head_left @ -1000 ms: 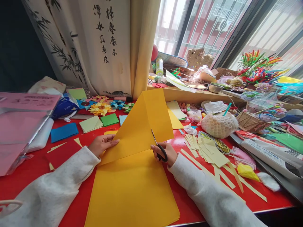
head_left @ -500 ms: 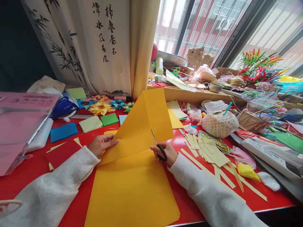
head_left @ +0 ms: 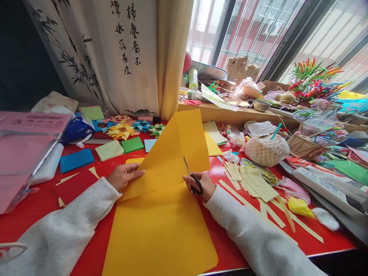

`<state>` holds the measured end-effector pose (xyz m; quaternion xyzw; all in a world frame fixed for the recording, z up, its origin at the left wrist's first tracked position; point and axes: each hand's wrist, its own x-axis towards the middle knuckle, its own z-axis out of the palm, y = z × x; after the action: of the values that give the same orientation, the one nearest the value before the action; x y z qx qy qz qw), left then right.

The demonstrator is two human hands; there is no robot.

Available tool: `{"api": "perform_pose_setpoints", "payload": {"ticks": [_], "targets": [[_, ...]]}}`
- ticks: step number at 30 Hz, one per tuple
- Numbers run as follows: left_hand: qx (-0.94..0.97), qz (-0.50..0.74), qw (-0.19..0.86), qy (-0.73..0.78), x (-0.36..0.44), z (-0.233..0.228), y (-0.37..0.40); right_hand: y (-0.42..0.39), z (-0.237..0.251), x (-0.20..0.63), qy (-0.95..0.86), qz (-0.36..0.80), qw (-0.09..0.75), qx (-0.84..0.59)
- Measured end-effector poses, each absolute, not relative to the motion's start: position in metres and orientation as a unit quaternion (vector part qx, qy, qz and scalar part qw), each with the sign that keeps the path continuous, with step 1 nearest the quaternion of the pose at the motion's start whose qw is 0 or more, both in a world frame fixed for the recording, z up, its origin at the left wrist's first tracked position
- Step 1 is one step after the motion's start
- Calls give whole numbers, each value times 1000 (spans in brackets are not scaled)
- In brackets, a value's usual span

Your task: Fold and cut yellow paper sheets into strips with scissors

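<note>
Sheet: large folded yellow-orange paper sheet (head_left: 166, 161), near counter (head_left: 43, 207) front edge.
Left hand (head_left: 123, 175): fingers flat, pressed together on fold.
Right hand (head_left: 198, 184): fingers grip black-handled scissors (head_left: 193, 179).
Progress: cut just begun at sheet's lower edge; most uncut.

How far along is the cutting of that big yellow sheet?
Done: the top yellow sheet is folded over into a triangle, and pale yellow strips already lie cut on the red table. In hand: the left hand pins the folded edge while the right hand holds scissors at the fold's right side. Left: the cut looks barely begun; the stack below is uncut.
</note>
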<state>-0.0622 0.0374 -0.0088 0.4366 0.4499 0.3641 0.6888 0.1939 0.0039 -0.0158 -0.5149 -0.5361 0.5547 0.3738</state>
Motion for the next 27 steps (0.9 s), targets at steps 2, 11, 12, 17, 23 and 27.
{"api": "perform_pose_setpoints", "payload": {"ticks": [2,11,12,17,23,27], "targets": [[435,365,689,451,-62,-10,37,4,-15,194,-532,555,372,-521],[434,361,691,451,-61,-9,37,4,-16,193,-539,546,380,-517],[435,359,692,451,-60,-8,37,4,-16,193,-543,544,382,-513],[434,357,690,456,-59,-6,35,4,-17,193,-551,541,387,-503],[435,352,693,455,-59,-7,35,2,-14,193,-527,557,388,-512],[435,344,704,443,-59,-9,35,2,-14,193,-495,572,386,-528]]}}
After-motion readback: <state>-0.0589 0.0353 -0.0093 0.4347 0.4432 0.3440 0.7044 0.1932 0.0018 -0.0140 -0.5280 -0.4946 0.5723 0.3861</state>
